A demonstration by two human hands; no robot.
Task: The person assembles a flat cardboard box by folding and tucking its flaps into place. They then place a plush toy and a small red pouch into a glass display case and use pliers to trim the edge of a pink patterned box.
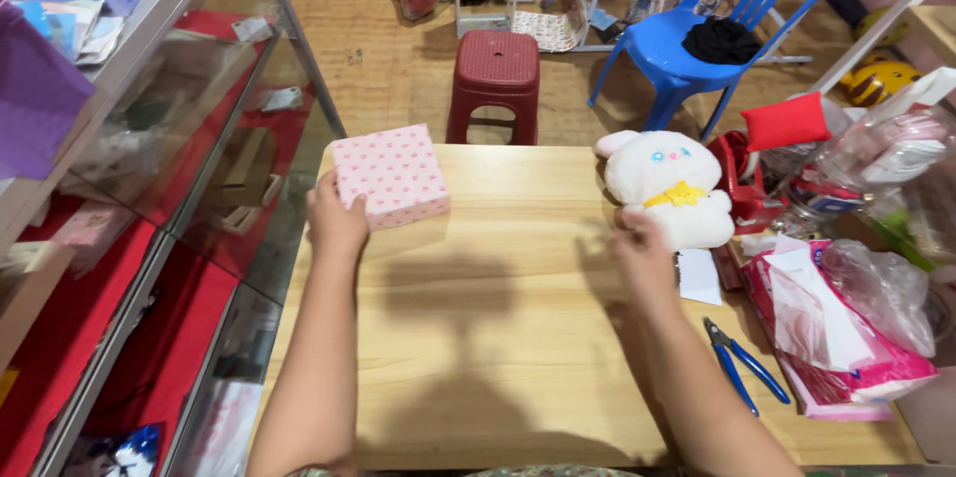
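Note:
A pink patterned gift box (393, 173) sits tilted at the far left corner of the wooden table (498, 338). My left hand (334, 220) grips the box's near left corner. A white plush bunny (672, 186) with a yellow bow lies at the table's far right edge. My right hand (639, 248) rests on the table just in front of the bunny, its fingers touching the toy's lower left side; I cannot tell whether it grips it.
Blue-handled pliers (742, 362) lie at the right edge beside pink paper and plastic bags (846, 318). A glass display counter (169, 168) runs along the left. A red stool (495, 79) and a blue chair (697, 39) stand beyond the table.

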